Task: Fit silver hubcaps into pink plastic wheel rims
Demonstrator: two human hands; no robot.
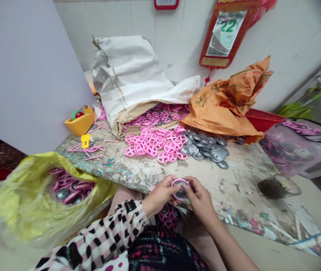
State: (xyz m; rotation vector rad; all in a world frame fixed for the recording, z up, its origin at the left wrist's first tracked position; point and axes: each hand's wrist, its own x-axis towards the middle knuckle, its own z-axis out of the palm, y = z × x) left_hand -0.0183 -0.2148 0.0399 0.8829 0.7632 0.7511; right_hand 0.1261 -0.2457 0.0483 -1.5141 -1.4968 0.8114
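Off-white stained tabletop [234, 180] runs ahead of both hands. White woven sack [132, 79] and orange plastic bag [228, 101] sit far beyond them. Yellow plastic bag [13, 203] lies left of the left hand [159, 195], holding pink and metal parts. Pink plastic wheels [152, 146] and grey metal discs [205, 150] pile just beyond the hands. Left hand and right hand [201, 199] grip one pink-rimmed metal wheel [181, 189] between them.
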